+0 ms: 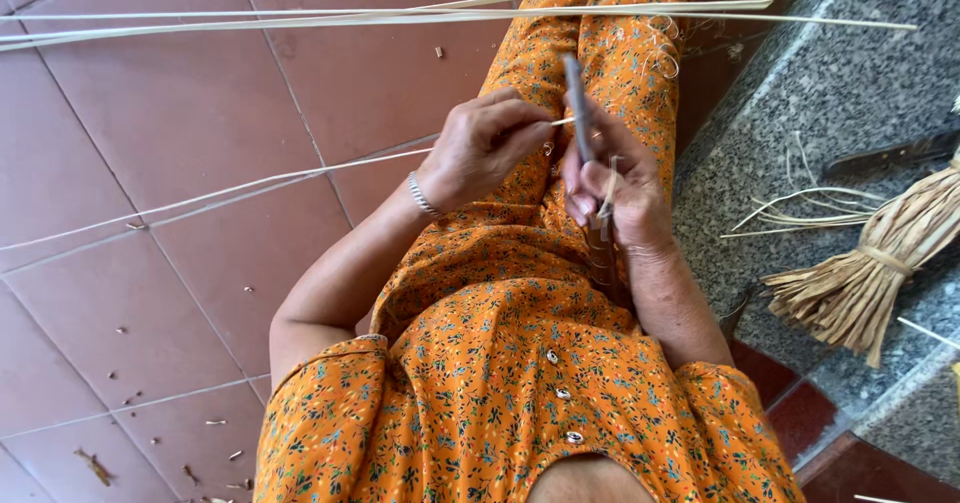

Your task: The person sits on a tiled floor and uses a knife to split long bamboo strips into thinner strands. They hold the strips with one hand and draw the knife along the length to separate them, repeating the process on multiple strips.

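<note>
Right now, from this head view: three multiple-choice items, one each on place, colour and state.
1. Where does the tied straw bundle lie?
A. on the granite ledge
B. on the lap
C. on the tiles

2. What colour are the floor tiles?
A. grey
B. reddish brown
C. white

3. What is the left hand doing?
A. lying flat and open
B. pinching the thin strip
C. gripping the knife

Answers:
1. A, the bundle rests on speckled grey stone at the right.
2. B, the tiles at the left are reddish brown.
3. B, its fingers close on the strip, while the right hand holds the knife.
</note>
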